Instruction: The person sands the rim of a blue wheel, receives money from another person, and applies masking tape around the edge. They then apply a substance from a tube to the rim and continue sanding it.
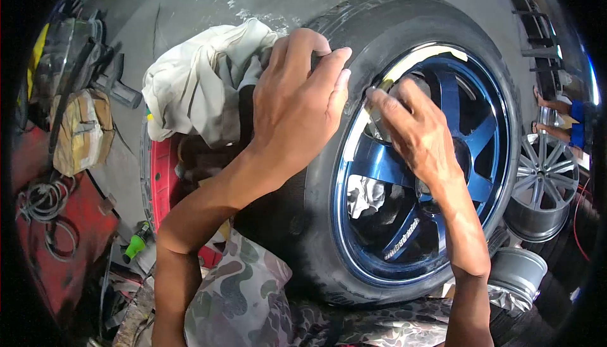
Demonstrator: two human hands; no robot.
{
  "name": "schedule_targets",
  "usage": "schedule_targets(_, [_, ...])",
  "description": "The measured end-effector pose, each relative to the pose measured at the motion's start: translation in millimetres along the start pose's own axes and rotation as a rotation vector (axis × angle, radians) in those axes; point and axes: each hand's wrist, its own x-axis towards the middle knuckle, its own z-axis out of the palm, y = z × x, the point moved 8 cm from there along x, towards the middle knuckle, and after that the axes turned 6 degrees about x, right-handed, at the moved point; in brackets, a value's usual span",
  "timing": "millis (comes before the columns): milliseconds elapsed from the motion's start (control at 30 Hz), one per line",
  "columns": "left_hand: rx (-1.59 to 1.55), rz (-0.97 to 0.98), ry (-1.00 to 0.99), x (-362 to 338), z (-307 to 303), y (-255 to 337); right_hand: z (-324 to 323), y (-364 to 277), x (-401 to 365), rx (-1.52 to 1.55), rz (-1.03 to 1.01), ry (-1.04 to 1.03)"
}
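A tyre (329, 239) stands around a blue spoked wheel (379, 160) in front of me. Pale yellow masking tape (436, 51) runs along the upper left part of the rim lip. My right hand (417, 125) is over the wheel, its fingers curled and closed at the tape on the lip. My left hand (297, 94) is at the tyre's left side, thumb and index finger drawn together; whatever they may hold is too small to make out. A crumpled white cloth (196, 81) lies just left of that hand.
Two silver wheels, one spoked (547, 185) and one barrel-shaped (518, 274), lie at the right. A taped cardboard box (82, 132) and coiled cable (47, 201) are at the left. Another person's legs (553, 116) show at the far right.
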Motion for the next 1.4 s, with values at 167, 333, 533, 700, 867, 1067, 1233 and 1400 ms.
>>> schedule_targets(167, [-0.005,0.0,0.003,0.4,-0.8,2.4,-5.0,8.1,11.3,-0.01,-0.034,-0.058])
schedule_targets(333, [0.012,0.051,0.024,1.5,-0.4,1.6,-8.0,-4.0,17.7,0.009,-0.094,-0.139])
schedule_targets(533, [-0.013,0.029,0.03,0.0,-1.8,3.0,-10.6,-10.1,26.8,-0.041,-0.164,-0.203])
schedule_targets(700, [-0.046,0.001,0.032,0.2,-2.7,1.2,-15.5,6.4,34.8,-0.109,-0.086,-0.23])
schedule_targets(867, [-0.051,-0.001,0.033,0.2,-1.9,1.3,-13.5,-7.7,31.8,-0.081,-0.169,-0.247])
schedule_targets(1067, [-0.043,0.003,0.037,-0.9,-1.4,0.4,-9.9,-16.1,28.6,-0.005,-0.176,-0.255])
schedule_targets(1233, [-0.035,0.007,0.045,-1.5,-0.3,-1.0,-13.2,-2.1,33.3,-0.047,-0.139,-0.24])
schedule_targets(1400, [-0.025,0.002,0.033,-1.7,0.8,0.6,-10.8,-8.5,32.6,-0.046,-0.161,-0.284])
